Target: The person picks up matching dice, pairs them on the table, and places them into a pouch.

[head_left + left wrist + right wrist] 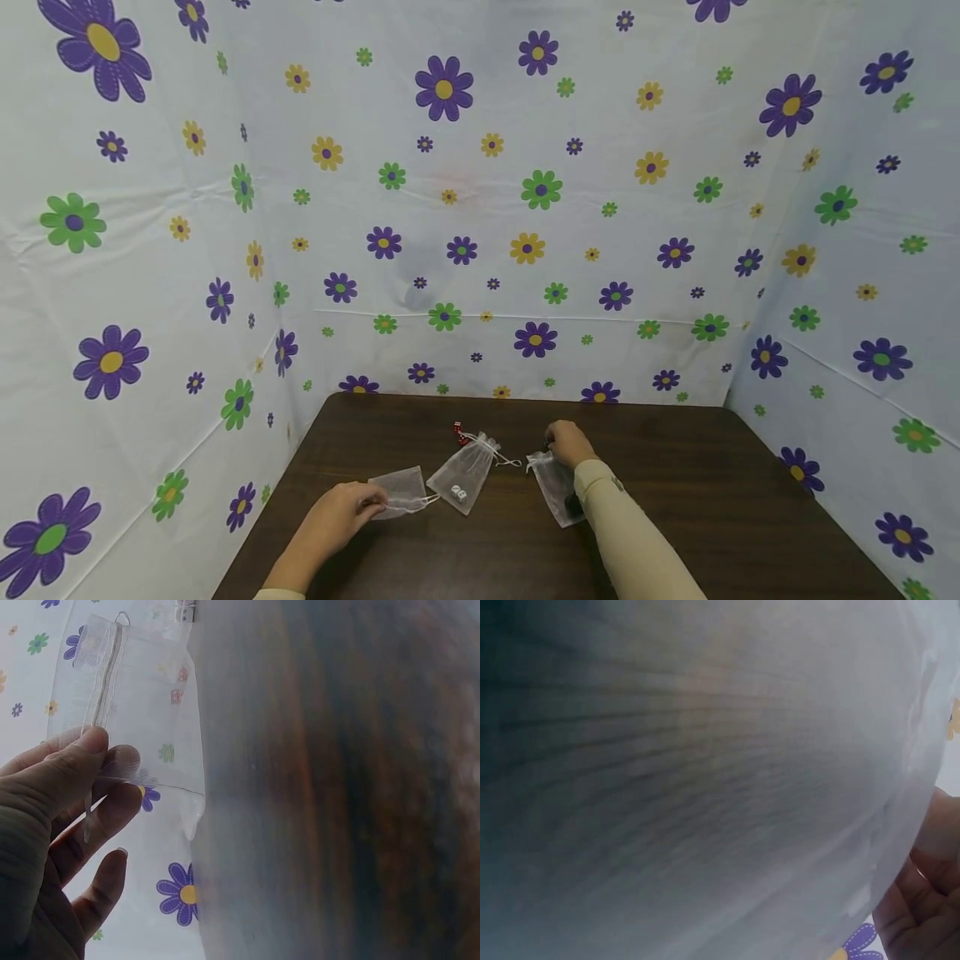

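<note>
My left hand (pixel 347 512) pinches a sheer white drawstring pouch (pixel 401 483) by its corded edge between thumb and fingers; no contents show through it. Just right of it lies a second sheer pouch (pixel 468 471) with its neck gathered and white dice (pixel 459 492) inside. Red dice (pixel 460 432) sit beyond that neck. My right hand (pixel 572 442) is at the far side, its fingertips at a small dark thing (pixel 547 444) that is mostly hidden. A third sheer pouch (pixel 555 487) lies by the right wrist and fills most of the right wrist view, hiding part of that hand.
All this is on a dark brown wooden table (pixel 697 508) with rounded far corners. A white cloth (pixel 495 208) with purple, green and yellow flowers hangs behind the table and along both sides.
</note>
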{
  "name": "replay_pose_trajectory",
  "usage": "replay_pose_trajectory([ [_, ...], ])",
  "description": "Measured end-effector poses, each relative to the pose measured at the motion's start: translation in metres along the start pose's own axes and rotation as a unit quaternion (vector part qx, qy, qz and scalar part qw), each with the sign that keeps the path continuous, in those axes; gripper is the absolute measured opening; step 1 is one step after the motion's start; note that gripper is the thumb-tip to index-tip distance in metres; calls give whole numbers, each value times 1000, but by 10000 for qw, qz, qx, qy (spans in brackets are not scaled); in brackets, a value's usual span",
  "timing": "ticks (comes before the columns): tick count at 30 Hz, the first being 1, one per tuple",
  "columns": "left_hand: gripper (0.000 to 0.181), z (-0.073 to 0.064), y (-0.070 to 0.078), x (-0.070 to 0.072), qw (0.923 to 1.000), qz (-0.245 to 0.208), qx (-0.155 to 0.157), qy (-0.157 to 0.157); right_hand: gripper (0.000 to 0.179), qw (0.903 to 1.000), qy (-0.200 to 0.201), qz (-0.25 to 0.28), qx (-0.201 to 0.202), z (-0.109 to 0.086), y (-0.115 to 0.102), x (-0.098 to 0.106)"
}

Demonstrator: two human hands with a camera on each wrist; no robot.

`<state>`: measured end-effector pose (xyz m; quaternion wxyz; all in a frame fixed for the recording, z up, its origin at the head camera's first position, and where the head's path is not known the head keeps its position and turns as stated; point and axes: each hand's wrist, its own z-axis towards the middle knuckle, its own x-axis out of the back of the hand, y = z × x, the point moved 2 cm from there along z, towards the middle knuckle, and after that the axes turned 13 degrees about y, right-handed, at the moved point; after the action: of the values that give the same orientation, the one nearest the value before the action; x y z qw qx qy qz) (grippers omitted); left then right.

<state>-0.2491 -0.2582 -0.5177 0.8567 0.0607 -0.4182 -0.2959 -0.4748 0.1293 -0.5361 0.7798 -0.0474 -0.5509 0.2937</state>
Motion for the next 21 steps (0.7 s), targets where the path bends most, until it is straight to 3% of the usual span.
replay_pose_trajectory([
  [8, 17, -3, -1, 2, 9998, -99, -151, 81, 32, 9996, 153, 215, 111, -4, -2, 3],
  [21, 14, -3, 0, 3, 9999, -125, 1, -103, 32, 9993, 166, 295, 145, -7, -2, 3],
])
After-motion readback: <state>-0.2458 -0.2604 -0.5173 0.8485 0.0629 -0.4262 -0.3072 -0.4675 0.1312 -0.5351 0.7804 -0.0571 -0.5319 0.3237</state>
